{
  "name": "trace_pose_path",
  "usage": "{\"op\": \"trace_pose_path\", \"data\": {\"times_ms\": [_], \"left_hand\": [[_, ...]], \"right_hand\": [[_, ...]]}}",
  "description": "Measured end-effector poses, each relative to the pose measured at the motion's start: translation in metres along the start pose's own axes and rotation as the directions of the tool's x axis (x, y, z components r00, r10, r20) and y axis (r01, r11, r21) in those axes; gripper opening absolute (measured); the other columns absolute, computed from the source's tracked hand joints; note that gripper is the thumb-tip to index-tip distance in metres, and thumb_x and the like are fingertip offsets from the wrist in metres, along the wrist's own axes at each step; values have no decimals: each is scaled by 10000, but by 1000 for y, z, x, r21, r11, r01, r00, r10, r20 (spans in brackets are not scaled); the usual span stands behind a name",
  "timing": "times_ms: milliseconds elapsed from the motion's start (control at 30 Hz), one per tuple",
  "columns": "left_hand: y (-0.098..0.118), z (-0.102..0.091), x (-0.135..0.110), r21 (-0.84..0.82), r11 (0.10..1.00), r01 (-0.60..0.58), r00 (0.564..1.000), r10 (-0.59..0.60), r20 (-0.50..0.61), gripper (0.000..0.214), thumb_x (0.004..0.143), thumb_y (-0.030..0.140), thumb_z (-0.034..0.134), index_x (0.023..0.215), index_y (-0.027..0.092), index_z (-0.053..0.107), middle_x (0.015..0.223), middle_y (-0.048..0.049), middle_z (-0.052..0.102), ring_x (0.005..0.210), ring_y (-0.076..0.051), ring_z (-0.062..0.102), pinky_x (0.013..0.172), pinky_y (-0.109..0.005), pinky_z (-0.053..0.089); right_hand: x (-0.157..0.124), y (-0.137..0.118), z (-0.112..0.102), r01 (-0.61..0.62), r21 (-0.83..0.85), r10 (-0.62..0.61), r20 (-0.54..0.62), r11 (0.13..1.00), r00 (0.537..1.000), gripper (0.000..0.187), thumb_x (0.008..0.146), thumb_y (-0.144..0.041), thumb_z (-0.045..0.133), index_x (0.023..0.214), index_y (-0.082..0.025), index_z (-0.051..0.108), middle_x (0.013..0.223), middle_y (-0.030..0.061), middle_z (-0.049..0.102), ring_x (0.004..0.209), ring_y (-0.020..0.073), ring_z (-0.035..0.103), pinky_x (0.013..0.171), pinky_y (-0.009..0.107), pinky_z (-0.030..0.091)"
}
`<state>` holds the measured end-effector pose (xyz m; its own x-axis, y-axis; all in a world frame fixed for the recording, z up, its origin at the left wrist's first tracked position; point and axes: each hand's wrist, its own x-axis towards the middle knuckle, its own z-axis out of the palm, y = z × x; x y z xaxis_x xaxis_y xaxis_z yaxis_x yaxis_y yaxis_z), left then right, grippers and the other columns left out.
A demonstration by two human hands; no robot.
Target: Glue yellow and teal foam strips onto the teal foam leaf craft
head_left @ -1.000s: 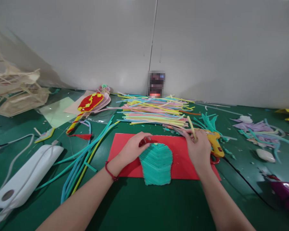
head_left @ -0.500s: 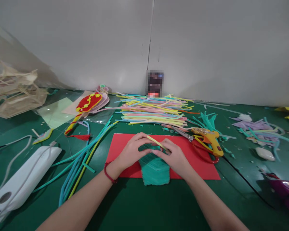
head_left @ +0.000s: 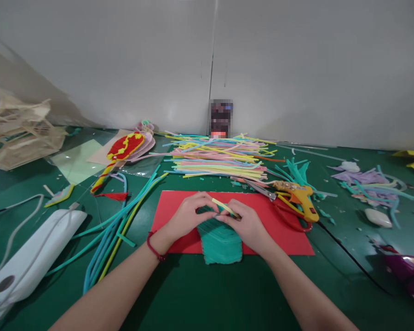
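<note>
A teal panel [head_left: 222, 246] of chenille stems laid in rows lies over the red sheet [head_left: 172, 207], its near end reaching past the sheet's front edge onto the green table. Above its far end a short yellow chenille stem [head_left: 224, 207] slants down to the right. My right hand [head_left: 246, 225] pinches the lower right end of this stem. The fingers of my left hand [head_left: 191, 214] are curled, index and thumb by the stem's upper left end. Both thumbs come together over the panel. What lies under the fingertips is partly hidden.
Behind the sheet lies a wide pile of pastel chenille stems [head_left: 221, 156]. Scissors [head_left: 290, 216] and a yellow glue gun [head_left: 305, 200] with a black cord are at right. Loose stems [head_left: 120, 225] and a white power strip [head_left: 37, 253] lie left. A phone [head_left: 221, 119] leans against the wall.
The view has shifted slightly. My right hand's fingers have closed a little further round the yellow stem, and the stem lies slightly flatter. The teal panel stays in place.
</note>
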<state>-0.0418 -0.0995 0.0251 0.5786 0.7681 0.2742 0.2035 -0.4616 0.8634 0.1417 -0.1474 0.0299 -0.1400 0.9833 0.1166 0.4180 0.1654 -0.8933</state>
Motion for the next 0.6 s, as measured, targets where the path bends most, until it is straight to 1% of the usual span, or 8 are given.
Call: {"op": "trace_pose_path", "data": {"times_ms": [67,233,367,433,533,600], "left_hand": [[-1,0,0,-17,1000,22,1000,-22,19,77,821,264,649,845,204,692,851,-19,645,825,-155,595,770,-268,458],[-1,-1,0,-88,992,87,993,-80,83,50,795,231,670,785,183,679,824,-10,663,791,-144,607,753,-252,457],[2,-3,1,-138,982,131,987,-117,106,75,788,232,664,750,168,679,803,-22,676,773,-149,615,740,-259,469],[5,-4,1,-128,983,130,989,-121,80,63,776,225,673,803,173,696,840,-31,689,809,-158,622,770,-272,474],[8,-5,1,-95,985,145,988,-140,64,228,749,217,699,975,194,697,978,-49,701,931,-185,623,846,-303,472],[9,-6,1,-92,984,151,987,-145,68,328,740,222,706,1067,211,676,1060,-54,698,995,-200,616,892,-330,465]], "right_hand": [[0,-1,-2,7,5,-7,20,1000,1000,173,794,-292,630,647,-205,603,638,-34,497,586,104,453,541,218,344],[-1,-4,-7,2,37,-7,132,999,991,139,799,-277,609,681,-214,647,664,-19,544,614,113,502,552,213,363],[-2,-2,-11,-12,22,9,139,1000,990,123,795,-244,601,695,-215,667,682,-18,558,636,116,525,571,212,373],[-1,0,-13,-24,-21,26,115,999,993,129,799,-242,593,693,-212,660,682,-19,563,637,118,532,574,214,375],[0,2,-15,-16,-102,24,76,995,997,150,812,-267,588,680,-209,630,672,-21,566,635,123,541,586,220,387],[0,3,-15,11,-152,0,74,988,997,165,831,-284,577,690,-210,619,692,-14,582,658,130,559,607,225,400]]}}
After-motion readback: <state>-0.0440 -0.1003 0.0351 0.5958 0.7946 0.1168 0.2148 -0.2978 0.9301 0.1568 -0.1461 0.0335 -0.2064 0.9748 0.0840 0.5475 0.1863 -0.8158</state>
